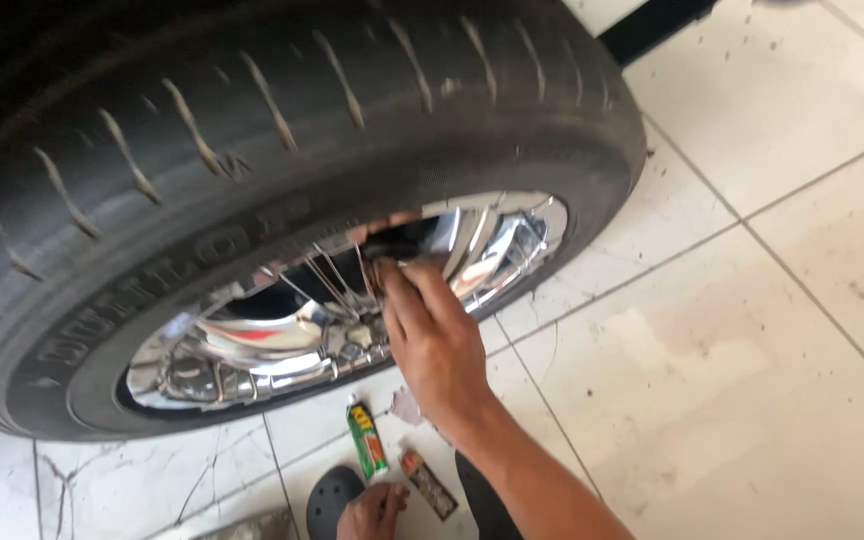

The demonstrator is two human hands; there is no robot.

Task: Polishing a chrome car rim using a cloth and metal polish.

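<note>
Tyre [252,110] fills the upper left of the head view, black rubber w/ deep tread, mounted on a chrome rim [282,335] that stands near upright on the tiled floor [732,380]. The right hand [432,335] reaches to the rim's upper part, fingers closed together around a small dark part [390,243] at the inner edge of the rim; I think it is a valve cap or similar, but it is too small to tell for sure. This part looks light and stiff, so a pinch w/ fingertips is enough. The chrome is smooth, probably slippery, and its thin spokes give no good place to hold.

The left hand [374,510] is low at the bottom edge, curled, resting on a dark rounded object [330,500]; whether it really grips it I cannot tell. Just beside lie a green tube [365,437] and a small brown packet [429,483], approx. parallel on the floor, both light and easy to pick by the middle.
</note>
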